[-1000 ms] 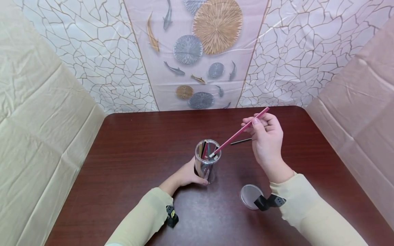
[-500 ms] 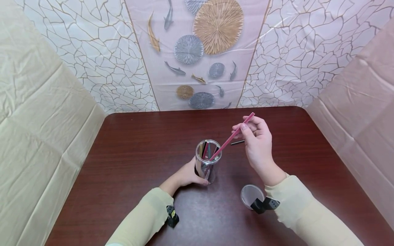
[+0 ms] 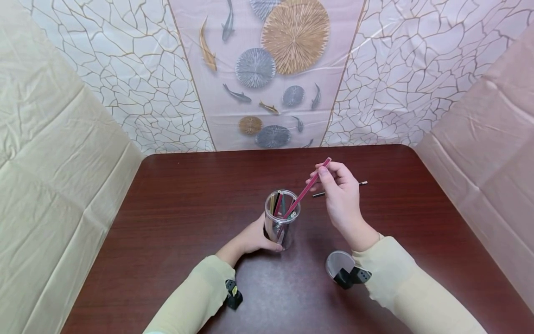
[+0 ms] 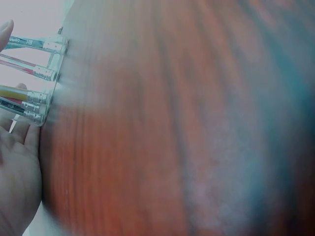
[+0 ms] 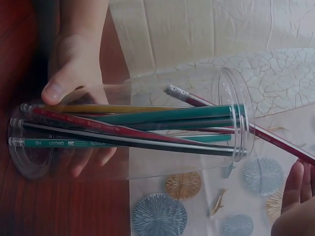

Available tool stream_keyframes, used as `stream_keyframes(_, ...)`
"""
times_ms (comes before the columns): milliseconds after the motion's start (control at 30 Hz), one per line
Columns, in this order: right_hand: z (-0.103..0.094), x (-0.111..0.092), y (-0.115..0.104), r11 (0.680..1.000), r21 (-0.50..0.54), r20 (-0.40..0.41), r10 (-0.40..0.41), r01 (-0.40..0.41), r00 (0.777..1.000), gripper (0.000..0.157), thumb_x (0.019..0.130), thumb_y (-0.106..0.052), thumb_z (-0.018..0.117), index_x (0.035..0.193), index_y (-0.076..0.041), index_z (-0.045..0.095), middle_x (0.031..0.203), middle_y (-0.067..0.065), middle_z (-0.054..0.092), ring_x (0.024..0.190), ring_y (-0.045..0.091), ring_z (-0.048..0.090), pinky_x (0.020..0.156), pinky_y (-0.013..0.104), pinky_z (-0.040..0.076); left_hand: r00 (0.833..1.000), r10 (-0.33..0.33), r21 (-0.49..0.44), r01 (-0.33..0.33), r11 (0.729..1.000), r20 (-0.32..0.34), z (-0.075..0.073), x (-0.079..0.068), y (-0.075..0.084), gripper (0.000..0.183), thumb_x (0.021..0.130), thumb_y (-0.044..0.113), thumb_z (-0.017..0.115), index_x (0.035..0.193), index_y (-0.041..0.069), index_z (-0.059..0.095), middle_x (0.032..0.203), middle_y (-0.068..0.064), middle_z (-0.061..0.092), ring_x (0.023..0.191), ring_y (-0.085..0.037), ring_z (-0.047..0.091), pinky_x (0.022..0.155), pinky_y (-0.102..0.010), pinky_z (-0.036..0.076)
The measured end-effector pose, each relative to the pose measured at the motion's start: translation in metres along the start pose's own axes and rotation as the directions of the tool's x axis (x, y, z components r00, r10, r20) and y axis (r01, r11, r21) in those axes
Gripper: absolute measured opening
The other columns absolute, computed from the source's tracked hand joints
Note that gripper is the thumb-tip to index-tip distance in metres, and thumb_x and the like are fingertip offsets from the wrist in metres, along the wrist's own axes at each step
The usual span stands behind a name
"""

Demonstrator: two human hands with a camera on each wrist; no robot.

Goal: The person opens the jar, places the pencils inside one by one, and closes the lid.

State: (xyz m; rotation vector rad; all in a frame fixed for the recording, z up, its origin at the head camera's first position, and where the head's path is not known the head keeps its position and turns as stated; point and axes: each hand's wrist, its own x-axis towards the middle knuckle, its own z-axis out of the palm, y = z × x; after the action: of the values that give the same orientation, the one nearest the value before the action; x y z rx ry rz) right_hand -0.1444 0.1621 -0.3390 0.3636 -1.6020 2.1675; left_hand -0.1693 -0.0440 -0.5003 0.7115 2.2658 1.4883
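Note:
My left hand [image 3: 252, 236] grips the lower part of a clear round jar [image 3: 282, 234] standing on the table. Inside lean several pencils, green, red, black and yellow; the right wrist view shows their eraser ends at the jar's bottom. Between thumb and fingers, my right hand [image 3: 342, 199] pinches a red pencil [image 3: 308, 187] slanting over the rim. Its eraser end [image 5: 176, 92] is inside the jar's mouth, above the other pencils. In the left wrist view, silver ferrules [image 4: 47, 73] show through the jar beside my left palm [image 4: 19, 172].
A black pencil [image 3: 319, 194] lies on the dark red wooden table [image 3: 187, 199], partly hidden behind my right hand. Near my right wrist lies a clear round lid [image 3: 335, 263], overlapped by the wrist camera. Patterned cloth [image 3: 254, 102] hangs behind the table.
My right hand has moved left and slightly down, bringing the red pencil's eraser end into the jar. More of the black pencil on the table shows. The left hand and jar stay put.

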Motion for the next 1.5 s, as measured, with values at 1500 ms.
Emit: stream_keyframes(1500,0.009,-0.018,0.009,0.881,-0.472,0.168,0.066,0.022,0.984,0.004,0.082,0.010,0.063,0.085,0.007,0.064,0.086,0.016,0.064,0.074,0.001,0.054,0.065,0.016,0.043,0.999,0.037,-0.018,-0.037,0.999,0.009,-0.001,0.001,-0.001,0.105,0.058,0.022,0.087,0.142,0.024,0.024,0.132,0.004,0.049,0.116,-0.011,0.048,0.100,-0.032,0.034)
